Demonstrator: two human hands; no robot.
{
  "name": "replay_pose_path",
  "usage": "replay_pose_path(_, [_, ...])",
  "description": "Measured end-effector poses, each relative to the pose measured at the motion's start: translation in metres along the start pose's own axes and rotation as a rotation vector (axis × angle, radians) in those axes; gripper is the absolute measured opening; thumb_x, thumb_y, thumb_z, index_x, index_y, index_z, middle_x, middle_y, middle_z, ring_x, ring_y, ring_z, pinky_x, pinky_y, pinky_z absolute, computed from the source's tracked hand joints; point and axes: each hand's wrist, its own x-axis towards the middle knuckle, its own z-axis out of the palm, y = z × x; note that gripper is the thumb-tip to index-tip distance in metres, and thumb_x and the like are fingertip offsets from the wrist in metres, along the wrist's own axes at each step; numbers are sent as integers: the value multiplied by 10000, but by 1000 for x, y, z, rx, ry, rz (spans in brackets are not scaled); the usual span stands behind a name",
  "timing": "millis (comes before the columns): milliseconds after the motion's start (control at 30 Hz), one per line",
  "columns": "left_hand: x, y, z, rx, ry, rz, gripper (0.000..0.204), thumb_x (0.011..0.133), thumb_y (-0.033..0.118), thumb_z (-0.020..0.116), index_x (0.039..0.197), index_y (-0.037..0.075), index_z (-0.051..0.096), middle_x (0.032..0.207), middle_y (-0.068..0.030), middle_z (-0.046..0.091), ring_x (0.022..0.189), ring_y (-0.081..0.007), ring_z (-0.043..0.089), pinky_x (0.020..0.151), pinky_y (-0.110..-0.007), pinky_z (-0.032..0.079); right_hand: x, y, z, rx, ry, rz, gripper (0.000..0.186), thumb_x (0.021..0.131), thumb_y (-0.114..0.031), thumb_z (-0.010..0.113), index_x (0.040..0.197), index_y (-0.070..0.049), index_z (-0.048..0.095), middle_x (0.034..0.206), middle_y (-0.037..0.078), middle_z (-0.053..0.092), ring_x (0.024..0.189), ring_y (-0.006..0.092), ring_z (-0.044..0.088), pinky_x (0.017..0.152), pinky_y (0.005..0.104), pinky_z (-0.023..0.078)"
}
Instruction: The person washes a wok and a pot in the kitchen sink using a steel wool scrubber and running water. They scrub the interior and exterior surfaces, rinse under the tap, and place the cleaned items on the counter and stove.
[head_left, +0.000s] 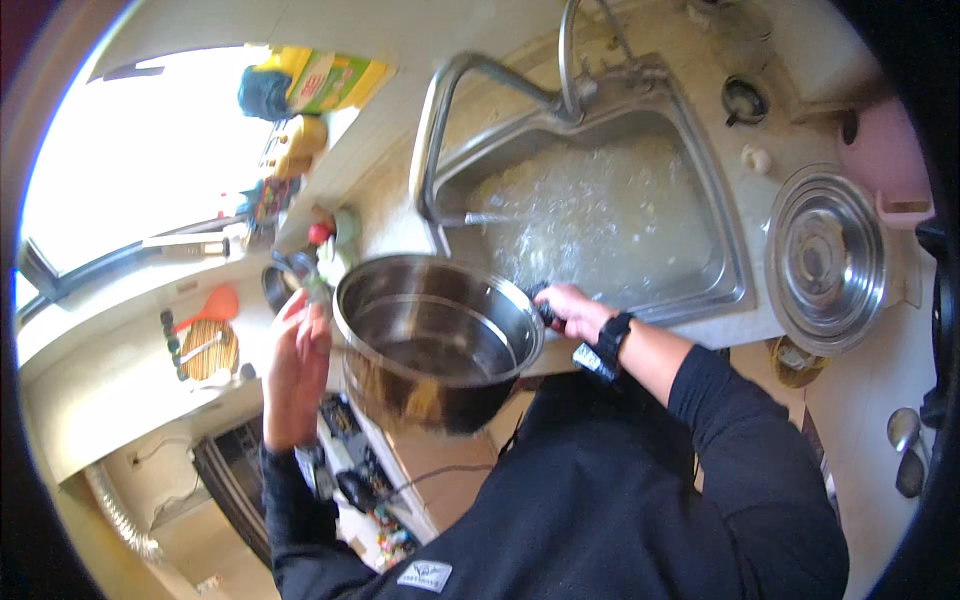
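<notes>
A deep steel pot (438,400) hangs in front of the sink's near edge, its mouth facing up. My right hand (578,312) is closed around the black handle on its right side. Beside the pot's left wall is my left hand (298,365), fingers stretched upward; whether it touches the pot I cannot tell. Bare metal shows inside the pot. Beyond it, the steel sink (735,235) holds cloudy, bubbling water. A curved faucet (432,130) reaches over the sink's left side, with water running from its spout.
Right of the sink lies a round steel lid (795,300), near a pink container (885,165). A small dark strainer (743,100) sits behind. Along the left counter are a red spatula (218,303) and a striped wooden mat (222,350). Two spoons (905,430) lie far right.
</notes>
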Motion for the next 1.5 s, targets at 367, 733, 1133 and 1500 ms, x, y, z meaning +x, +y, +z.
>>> replay_pose_path(367, [-27, -37, -101, -276, 163, -162, 228, 1022, 132, 451, 1140, -43, 537, 659, 53, 342, 464, -35, 274, 389, -200, 223, -36, -60, -64, -835, 384, -528, 510, 819, -237, 681, 1253, -60, 481, 1032, 187, 698, 876, 328, 706, 700, 421, 533])
replay_pose_path(733, [-37, -53, -132, -351, 254, 75, 34, 1000, 81, 501, 1012, 61, 525, 612, 83, 303, 435, -21, 225, 369, -196, 185, -66, -173, -95, -1239, 855, -899, 621, 761, -214, 669, 1362, -147, 528, 1253, 194, 638, 1150, 343, 618, 972, 410, 493])
replay_pose_path(1133, [-58, -63, -170, -608, 243, 52, 125, 995, 54, 482, 1098, -6, 522, 617, 73, 287, 431, -21, 210, 354, -201, 173, -47, -269, -86, -1008, 746, -785, 812, 775, -249, 609, 1534, -150, 340, 1143, 107, 643, 893, 187, 598, 667, 346, 510])
replay_pose_path(1500, [-36, -60, -160, -545, 313, -37, 144, 1016, 92, 492, 875, 80, 466, 628, 66, 292, 449, -30, 236, 361, -199, 199, -52, -254, -89, -863, 689, -815, 763, 808, -230, 640, 1522, -260, 373, 1114, 56, 650, 853, 134, 593, 659, 327, 508])
